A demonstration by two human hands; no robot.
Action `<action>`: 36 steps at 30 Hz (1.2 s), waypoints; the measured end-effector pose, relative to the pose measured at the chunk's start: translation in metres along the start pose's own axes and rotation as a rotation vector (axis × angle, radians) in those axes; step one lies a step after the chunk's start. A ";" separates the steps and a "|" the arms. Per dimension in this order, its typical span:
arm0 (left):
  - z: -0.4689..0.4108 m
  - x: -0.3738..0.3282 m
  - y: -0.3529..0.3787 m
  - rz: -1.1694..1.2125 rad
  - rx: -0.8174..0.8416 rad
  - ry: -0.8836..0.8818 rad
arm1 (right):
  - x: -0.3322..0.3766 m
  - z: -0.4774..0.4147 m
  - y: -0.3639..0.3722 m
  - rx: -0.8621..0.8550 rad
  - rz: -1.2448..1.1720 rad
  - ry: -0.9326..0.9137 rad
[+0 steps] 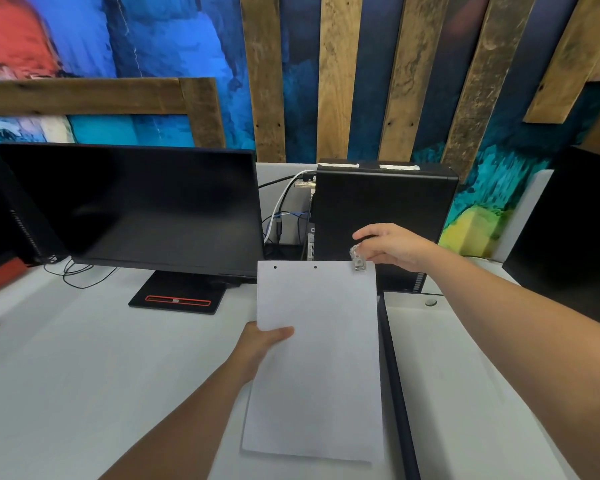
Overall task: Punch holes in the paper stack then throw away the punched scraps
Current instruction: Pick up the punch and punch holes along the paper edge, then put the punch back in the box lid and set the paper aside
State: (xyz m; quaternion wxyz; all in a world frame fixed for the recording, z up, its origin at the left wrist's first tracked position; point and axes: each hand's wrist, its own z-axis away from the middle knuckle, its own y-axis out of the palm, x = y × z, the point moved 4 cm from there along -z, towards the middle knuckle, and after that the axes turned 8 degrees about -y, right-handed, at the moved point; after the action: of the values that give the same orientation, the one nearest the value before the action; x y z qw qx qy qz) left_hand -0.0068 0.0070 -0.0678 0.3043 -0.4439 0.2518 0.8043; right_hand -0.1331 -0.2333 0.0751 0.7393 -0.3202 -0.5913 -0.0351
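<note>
A white paper stack is held up above the desk, its top edge toward the computer tower. Two punched holes show near its top edge on the left and middle. My left hand grips the stack's left edge, thumb on top. My right hand pinches a small metal hole punch that is clamped over the stack's top right corner. No loose scraps are visible.
A dark monitor on a stand sits at the left on the white desk. A black computer tower with cables stands behind the paper. Another desk panel lies at the right, beyond a dark gap.
</note>
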 end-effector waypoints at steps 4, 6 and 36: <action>0.002 -0.002 0.001 0.008 0.007 0.006 | 0.002 0.006 -0.007 -0.067 -0.084 -0.037; 0.002 -0.001 0.000 0.008 0.006 0.006 | 0.001 0.009 -0.009 -0.069 -0.108 -0.031; 0.004 0.011 -0.006 0.019 0.018 0.001 | -0.123 0.098 0.049 -0.099 0.188 0.144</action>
State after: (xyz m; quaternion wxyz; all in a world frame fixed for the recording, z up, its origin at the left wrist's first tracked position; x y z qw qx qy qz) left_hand -0.0099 0.0169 -0.0764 0.3004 -0.4394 0.2633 0.8046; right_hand -0.2320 -0.1843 -0.0476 0.7631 -0.4070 -0.5017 -0.0179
